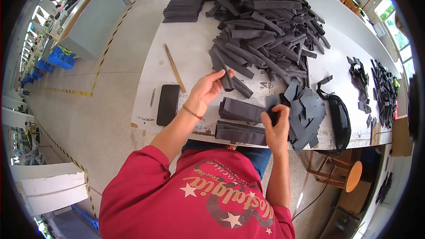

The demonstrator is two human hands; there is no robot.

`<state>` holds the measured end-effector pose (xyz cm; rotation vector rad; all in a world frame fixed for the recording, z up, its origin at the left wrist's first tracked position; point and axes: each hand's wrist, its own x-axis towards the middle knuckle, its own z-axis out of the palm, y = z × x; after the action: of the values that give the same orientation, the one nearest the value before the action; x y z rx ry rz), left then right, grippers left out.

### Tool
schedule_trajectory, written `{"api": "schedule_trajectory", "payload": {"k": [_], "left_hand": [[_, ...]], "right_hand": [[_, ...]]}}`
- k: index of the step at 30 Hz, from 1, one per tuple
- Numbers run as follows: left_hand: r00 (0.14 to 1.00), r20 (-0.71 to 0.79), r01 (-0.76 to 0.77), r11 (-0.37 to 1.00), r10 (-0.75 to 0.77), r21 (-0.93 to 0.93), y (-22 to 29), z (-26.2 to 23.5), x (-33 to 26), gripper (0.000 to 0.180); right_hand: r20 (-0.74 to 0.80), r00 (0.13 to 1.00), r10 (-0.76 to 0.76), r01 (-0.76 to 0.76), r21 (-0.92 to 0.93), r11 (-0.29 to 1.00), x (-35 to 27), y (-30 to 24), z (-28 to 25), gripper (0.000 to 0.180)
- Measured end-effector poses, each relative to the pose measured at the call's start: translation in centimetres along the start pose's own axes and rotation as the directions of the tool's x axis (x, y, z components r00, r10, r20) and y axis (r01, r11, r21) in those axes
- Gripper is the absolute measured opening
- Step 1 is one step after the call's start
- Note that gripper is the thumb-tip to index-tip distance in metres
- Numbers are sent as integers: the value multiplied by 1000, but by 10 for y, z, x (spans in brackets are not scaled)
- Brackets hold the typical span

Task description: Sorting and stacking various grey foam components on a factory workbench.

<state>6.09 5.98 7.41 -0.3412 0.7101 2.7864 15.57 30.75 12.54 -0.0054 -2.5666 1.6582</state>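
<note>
My left hand [206, 92] pinches a dark fabric strip [227, 79], folded like a flat tube, at the near edge of a big loose heap of similar strips [270, 35]. Another strip [242, 88] lies just right of its fingers. My right hand [278, 128] is closed on a thin dark grey rectangular piece [272, 102], which sticks up past the fingertips. Beside that hand spreads a pile of flat grey pieces [307, 115]. Two bundles of flat strips, an upper bundle [241, 109] and a lower bundle [240, 133], lie between my forearms near the table's front edge.
Left of my left hand lie a black phone [168, 105] and a wooden stick [174, 68]. A neat stack of dark strips [186, 4] sits at the far left. To the right are a black mesh item [339, 124], more dark scraps [384, 93] and a wooden stool [353, 177].
</note>
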Motion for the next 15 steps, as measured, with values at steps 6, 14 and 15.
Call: {"api": "schedule_trajectory", "payload": {"k": [6,14,15], "left_hand": [[992,-17,128,991,-128,38,-7,22,-15,19],[1000,3,-1,957,0,291,-7,27,-18,18],[1000,4,0,957,-1,292,-8,26,-17,18]], "right_hand": [[147,932,-331,356,-208,911,-10,-4,8,23],[169,943,-285,324,-290,900,-11,-4,4,40],[122,947,-297,319,-265,910,-11,-2,4,46]]}}
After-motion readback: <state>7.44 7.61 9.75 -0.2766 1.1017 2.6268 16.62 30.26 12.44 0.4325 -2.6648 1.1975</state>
